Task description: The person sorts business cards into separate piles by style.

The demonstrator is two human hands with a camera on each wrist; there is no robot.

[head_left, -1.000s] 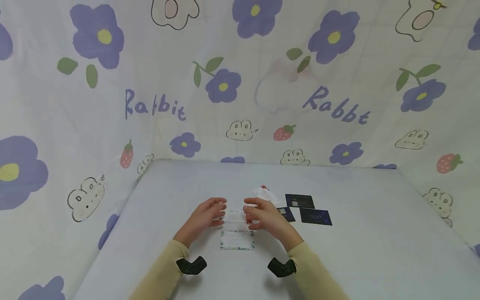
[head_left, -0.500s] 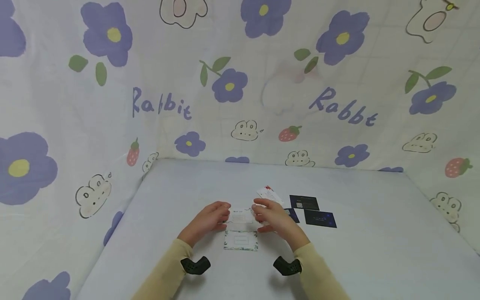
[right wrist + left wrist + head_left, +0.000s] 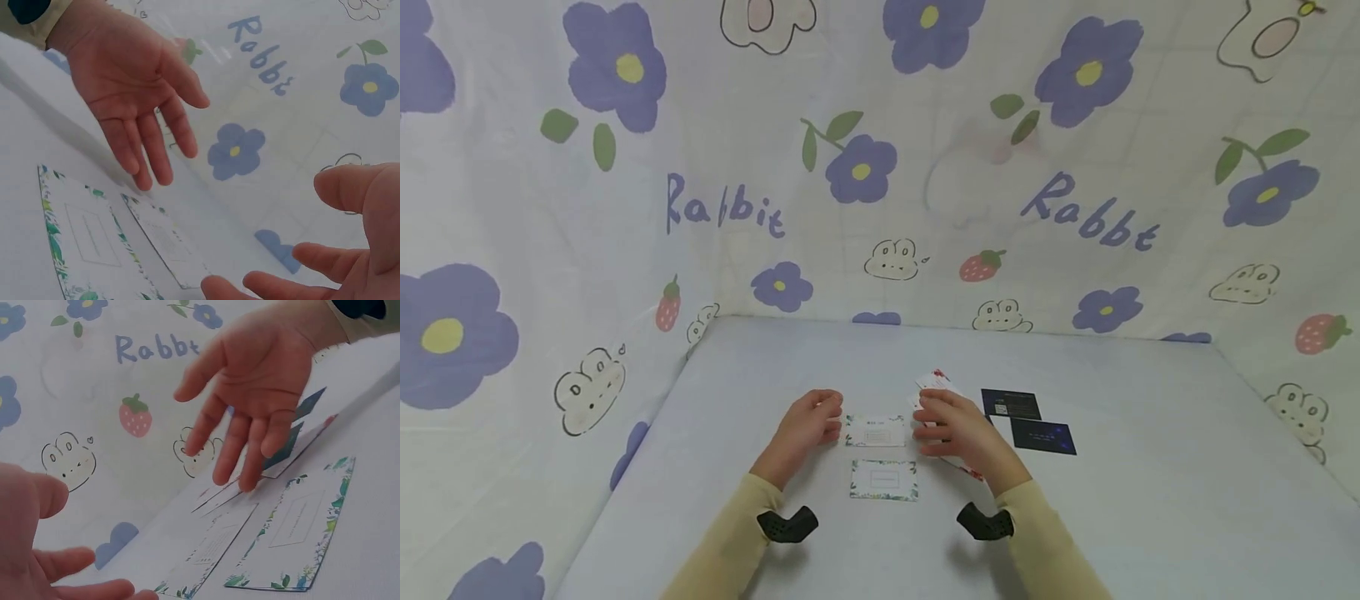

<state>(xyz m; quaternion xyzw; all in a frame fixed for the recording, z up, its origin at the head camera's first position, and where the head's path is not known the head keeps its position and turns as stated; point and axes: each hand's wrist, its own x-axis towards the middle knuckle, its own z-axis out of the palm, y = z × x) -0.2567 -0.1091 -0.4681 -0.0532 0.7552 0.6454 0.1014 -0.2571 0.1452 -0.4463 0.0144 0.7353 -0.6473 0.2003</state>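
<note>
Left hand (image 3: 803, 425): hovering just left of the far card (image 3: 876, 431), fingers relaxed and spread, gripping nothing (palm plainly bare in the right wrist view (image 3: 134, 81)). Not quite touching the card's left edge, as far as can be told from the head view.

Far card: lying flat on the table (image 3: 715, 467), between the two hands, white with a leafy border. Near card (image 3: 883, 481): lying flat just in front of it, same pattern, slightly apart, touched by neither hand.

Handling, judged from appearance: looking thin, light and fairly stiff, with a smooth face likely to be slippery under a flat fingertip. Sitting flush on the surface, so offering no gap for a finger underneath. Probably best taken by the short edges, pinching from either side, or by sliding toward the table edge. Bending or creasing under a hard squeeze looking likely; breaking not.

Right hand (image 3: 952, 425): hanging just right of the far card, fingers loosely extended and pointing down, holding nothing (open palm clear in the left wrist view (image 3: 256, 381)). Fingertips hovering over a few white cards (image 3: 934, 383) fanned beneath it.

Further right: two dark cards (image 3: 1030, 421) lying flat, well apart from both hands.
</note>
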